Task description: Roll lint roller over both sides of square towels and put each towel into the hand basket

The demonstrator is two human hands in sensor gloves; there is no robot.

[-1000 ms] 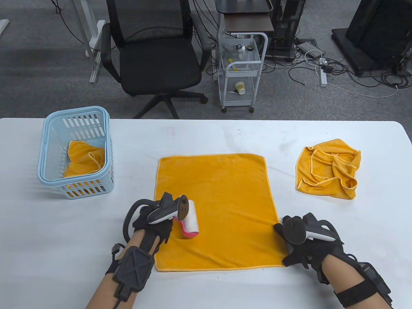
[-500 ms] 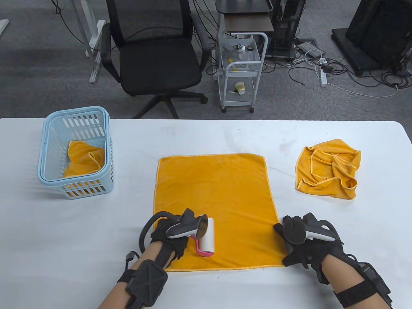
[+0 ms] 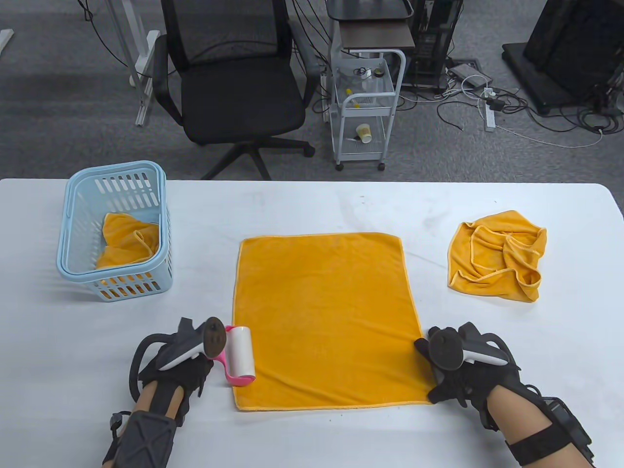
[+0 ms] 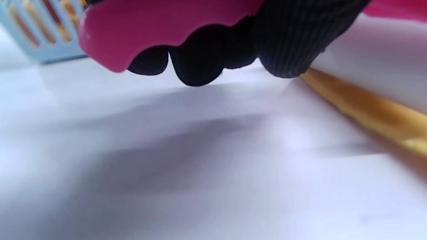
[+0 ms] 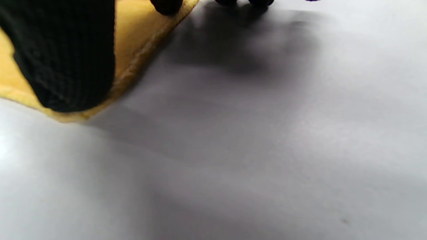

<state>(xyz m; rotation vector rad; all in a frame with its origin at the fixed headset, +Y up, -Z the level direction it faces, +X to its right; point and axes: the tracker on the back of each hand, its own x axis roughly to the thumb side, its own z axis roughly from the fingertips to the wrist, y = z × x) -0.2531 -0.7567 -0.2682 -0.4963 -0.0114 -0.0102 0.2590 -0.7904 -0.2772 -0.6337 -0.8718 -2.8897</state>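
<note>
No legible text, label, brand, number or sign on anything in view.

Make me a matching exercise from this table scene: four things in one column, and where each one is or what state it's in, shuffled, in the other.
Things:
1. lint roller
2. flat towel
3. crumpled towel
4. basket

Places or states:
A. bunched up at the table's right side
B. spread out at the table's middle
C. at the table's left, a towel inside
D. gripped by the left hand, at the flat towel's near left corner

Pairs: 1-D, 2-B, 3-A, 4-C
</note>
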